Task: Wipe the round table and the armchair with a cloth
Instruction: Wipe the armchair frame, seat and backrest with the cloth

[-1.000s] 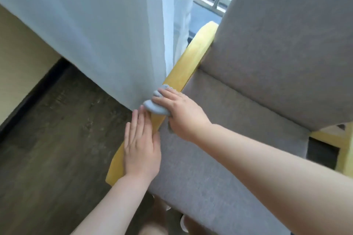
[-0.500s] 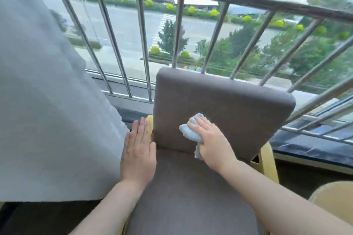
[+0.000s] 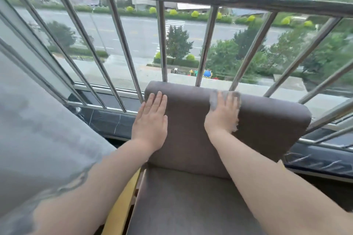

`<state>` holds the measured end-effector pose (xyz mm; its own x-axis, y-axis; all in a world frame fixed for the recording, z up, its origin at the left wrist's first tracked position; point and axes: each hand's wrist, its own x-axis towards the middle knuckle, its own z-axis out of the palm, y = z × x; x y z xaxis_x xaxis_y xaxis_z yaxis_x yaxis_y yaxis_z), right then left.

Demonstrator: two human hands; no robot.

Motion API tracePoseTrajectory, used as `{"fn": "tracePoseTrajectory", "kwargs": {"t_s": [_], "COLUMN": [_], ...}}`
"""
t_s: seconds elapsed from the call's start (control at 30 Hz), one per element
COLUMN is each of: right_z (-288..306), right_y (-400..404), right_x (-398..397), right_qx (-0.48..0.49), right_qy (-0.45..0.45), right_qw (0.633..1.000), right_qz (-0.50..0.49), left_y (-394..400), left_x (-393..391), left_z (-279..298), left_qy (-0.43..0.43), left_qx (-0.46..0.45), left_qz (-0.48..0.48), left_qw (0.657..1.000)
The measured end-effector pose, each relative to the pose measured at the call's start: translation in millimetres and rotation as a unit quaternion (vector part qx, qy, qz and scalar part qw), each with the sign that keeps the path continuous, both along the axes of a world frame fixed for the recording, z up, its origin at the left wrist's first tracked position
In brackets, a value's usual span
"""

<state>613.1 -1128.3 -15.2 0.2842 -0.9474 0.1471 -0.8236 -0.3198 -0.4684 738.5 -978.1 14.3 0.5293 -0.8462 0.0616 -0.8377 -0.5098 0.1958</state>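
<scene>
The armchair (image 3: 200, 187) fills the lower middle, its padded backrest (image 3: 267, 120) soft and yielding, so we judge it wants broad flat pressure. Our left hand (image 3: 150, 122) lies spread flat at the backrest's 9 o'clock edge. Our right hand (image 3: 222, 114) presses the limp, light cloth (image 3: 214, 101) toward 12 o'clock, the cloth under its fingers

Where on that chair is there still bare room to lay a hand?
Bare backrest fabric lies between the left hand and the right hand pressing the cloth; the seat cushion between both forearms is bare too.
</scene>
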Motion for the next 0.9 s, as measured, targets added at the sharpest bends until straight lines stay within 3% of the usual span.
{"fn": "tracePoseTrajectory", "kwargs": {"t_s": [0.13, 0.17, 0.3, 0.33, 0.4, 0.5, 0.57, 0.67, 0.77, 0.83, 0.9], "right_z": [-17.4, -17.6, -21.3, -22.0, -28.0, -31.0, -34.2, -29.0, -23.9, -20.5, -22.5], "right_y": [8.1, -7.2, -2.4, 17.5, 44.5, 20.0, 5.1, 30.6, 46.0, 20.4, -1.7], "right_x": [12.8, 3.1, 6.8, 34.1, 77.8, 72.0, 43.4, 80.2, 133.3, 116.8, 82.3], "right_qx": [-0.048, -0.074, -0.077, -0.073, -0.111, -0.183, -0.217, -0.152, -0.112, -0.111, -0.127], "right_qy": [0.039, 0.042, -0.025, -0.037, -0.048, 0.005, 0.017, -0.042, -0.095, -0.039, 0.012], "right_qw": [0.964, 0.959, 0.996, 0.996, 0.973, 0.932, 0.949, 0.984, 0.977, 0.962, 0.973], "right_qz": [0.257, 0.27, 0.033, 0.045, 0.196, 0.313, 0.227, 0.083, 0.152, 0.246, 0.192], "left_y": [-26.1, -28.9, -43.0, -46.9, -50.8, -45.6, -46.2, -53.8, -51.6, -46.5, -47.0], "left_x": [25.9, 35.3, 66.0, 70.5, 76.2, 85.7, 85.2, 81.4, 86.5, 92.2, 90.5], "left_z": [-12.3, -14.0, -26.2, -31.3, -43.3, -56.2, -63.6, -68.6, -63.3, -55.5, -51.9], "left_qy": [0.022, 0.02, 0.018, 0.031, 0.066, 0.063, 0.047, 0.042, 0.007, 0.013, 0.039], "left_qx": [0.014, 0.016, 0.018, 0.008, -0.028, -0.071, -0.084, -0.127, -0.119, -0.11, -0.112], "left_qz": [-0.022, -0.028, -0.056, -0.056, -0.052, -0.077, -0.085, -0.057, -0.087, -0.091, -0.072], "left_qw": [0.999, 0.999, 0.998, 0.998, 0.996, 0.993, 0.992, 0.989, 0.989, 0.99, 0.99]}}
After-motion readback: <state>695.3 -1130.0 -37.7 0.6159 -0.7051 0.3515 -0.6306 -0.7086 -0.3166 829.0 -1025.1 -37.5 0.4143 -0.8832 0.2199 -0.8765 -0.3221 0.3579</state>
